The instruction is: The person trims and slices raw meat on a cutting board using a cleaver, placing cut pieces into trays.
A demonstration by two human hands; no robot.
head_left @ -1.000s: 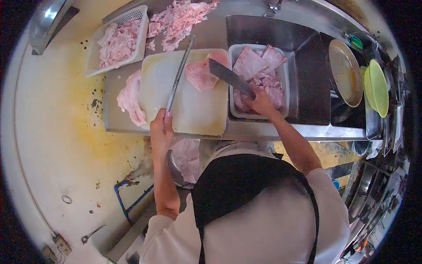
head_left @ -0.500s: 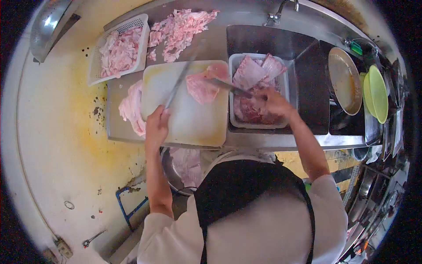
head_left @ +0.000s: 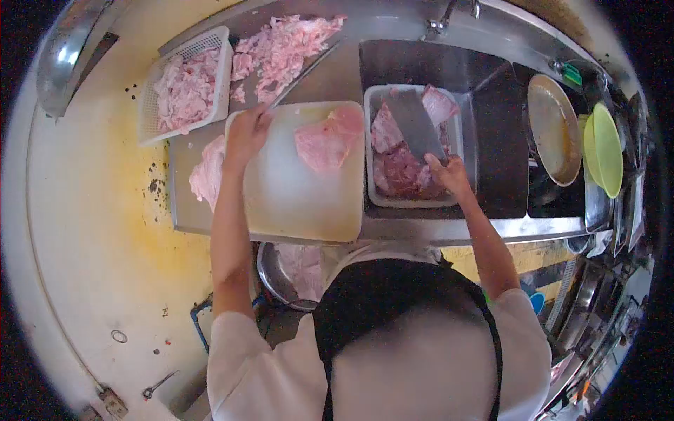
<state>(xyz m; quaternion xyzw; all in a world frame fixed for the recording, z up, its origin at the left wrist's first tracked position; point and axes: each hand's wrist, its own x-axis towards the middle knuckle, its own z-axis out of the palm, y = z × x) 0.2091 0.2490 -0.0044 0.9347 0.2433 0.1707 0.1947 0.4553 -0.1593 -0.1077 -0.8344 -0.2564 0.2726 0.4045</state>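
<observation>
My left hand (head_left: 248,133) is closed around the handle of a honing steel (head_left: 303,75). Its rod slants up and right past the pile of meat scraps (head_left: 288,45). My right hand (head_left: 448,174) grips a cleaver (head_left: 415,123), its broad blade held over the white basket (head_left: 461,151) of meat. Blade and steel are apart. On the white cutting board (head_left: 302,210) lies a flat pink piece of meat (head_left: 326,140). Another pale piece (head_left: 208,175) rests at the board's left edge, partly hidden by my left forearm.
A white perforated basket (head_left: 226,77) of meat trimmings stands at the back left. The basket of meat sits in the sink (head_left: 491,140) under a faucet (head_left: 439,27). To the right are a round pan (head_left: 554,130) and green basins (head_left: 605,151). Below the counter is a metal bowl (head_left: 268,270).
My left hand has moved up with the honing steel, which now tilts further right. My right hand has lowered slightly and swung the cleaver from pointing left over the board to upright over the basket.
</observation>
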